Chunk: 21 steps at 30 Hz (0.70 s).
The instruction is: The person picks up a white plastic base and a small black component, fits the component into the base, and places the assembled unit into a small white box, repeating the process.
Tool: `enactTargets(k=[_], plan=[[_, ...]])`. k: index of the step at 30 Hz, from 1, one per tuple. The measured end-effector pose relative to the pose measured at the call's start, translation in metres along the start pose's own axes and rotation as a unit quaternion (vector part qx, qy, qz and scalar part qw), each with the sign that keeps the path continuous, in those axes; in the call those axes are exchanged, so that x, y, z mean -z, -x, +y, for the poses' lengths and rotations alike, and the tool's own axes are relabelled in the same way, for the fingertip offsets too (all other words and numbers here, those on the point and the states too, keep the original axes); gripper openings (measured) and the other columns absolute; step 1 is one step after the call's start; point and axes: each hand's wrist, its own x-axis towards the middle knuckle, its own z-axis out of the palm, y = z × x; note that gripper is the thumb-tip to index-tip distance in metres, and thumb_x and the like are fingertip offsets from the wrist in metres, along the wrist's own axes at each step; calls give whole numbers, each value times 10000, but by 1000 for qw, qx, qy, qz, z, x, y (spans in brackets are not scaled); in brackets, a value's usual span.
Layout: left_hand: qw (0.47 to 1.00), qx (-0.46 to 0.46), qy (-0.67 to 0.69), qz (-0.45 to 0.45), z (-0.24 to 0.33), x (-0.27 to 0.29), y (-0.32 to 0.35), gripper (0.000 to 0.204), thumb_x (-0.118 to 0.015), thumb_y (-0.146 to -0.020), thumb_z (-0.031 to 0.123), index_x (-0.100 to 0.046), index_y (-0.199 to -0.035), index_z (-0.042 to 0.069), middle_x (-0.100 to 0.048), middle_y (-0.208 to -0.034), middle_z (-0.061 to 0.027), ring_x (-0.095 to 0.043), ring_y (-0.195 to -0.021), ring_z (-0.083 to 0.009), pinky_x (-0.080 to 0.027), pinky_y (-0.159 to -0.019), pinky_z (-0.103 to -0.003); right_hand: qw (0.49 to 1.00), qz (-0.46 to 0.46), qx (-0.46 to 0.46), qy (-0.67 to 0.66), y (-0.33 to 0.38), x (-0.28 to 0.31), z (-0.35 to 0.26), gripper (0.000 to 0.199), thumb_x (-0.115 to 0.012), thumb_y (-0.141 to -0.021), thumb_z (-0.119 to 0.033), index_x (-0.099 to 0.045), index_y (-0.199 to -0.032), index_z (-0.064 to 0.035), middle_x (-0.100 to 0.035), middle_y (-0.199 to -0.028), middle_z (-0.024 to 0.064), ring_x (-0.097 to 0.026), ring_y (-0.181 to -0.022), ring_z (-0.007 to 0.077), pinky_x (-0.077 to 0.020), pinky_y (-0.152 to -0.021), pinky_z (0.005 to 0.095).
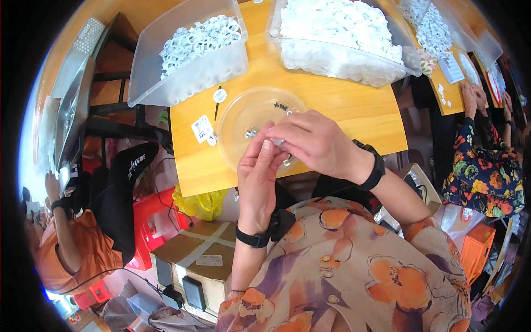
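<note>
The left hand (259, 180) rises upright, fingers curled toward the right hand (315, 143), which arches down from the right. Their fingertips pinch together on a small part too tiny to identify, above the round clear plastic dish (243, 113) on the wooden counter (343, 105).

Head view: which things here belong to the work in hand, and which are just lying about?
In use:
left hand
right hand
clear round dish with small metal parts
bin of white rings
bin of white pieces

Lying about:
cardboard box
yellow bag
red stool
</note>
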Motion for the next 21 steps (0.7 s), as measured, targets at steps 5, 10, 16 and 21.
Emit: enactTargets(k=[5, 10, 16, 21], plan=[[1000, -16, 16, 10, 2, 5, 5, 371, -519, -954, 96, -486, -1314, 12, -581, -1220, -97, -592, -1016, -141, -487, -883, -268, 995, 5, -58, -84, -2, 2, -7, 213, -670, -777, -84, -622, -984, -74, -621, -777, 89, -618, -713, 263, -483, -599, 338], [999, -29, 26, -3, 7, 9, 6, 391, -516, -954, 94, -462, -1330, 4, -573, -1225, -110, -600, -1014, -157, -487, -893, -252, 980, 16, -171, -100, 0, 5, 2, 109, -651, -787, -56, -646, -895, -40, -628, -748, 113, -622, -661, 265, -487, -589, 334], [999, -39, 36, -4, 11, 13, 8, 403, -517, -945, 69, -453, -1337, 2, -517, -1304, -157, -598, -1028, -172, -482, -915, -256, 973, 7, -227, -47, -2, 9, 27, 94, -637, -787, -56, -651, -867, -10, -627, -768, 146, -620, -684, 294, -488, -598, 359], [996, -54, 69, 27, 14, 17, 9, 418, -497, -939, 32, -415, -1348, 4, -471, -1345, -177, -595, -1048, -187, -486, -925, -249, 979, -25, -200, 42, -6, -3, 50, 100, -626, -790, -101, -657, -813, -8, -618, -787, 155, -604, -741, 349, -479, -662, 421]])
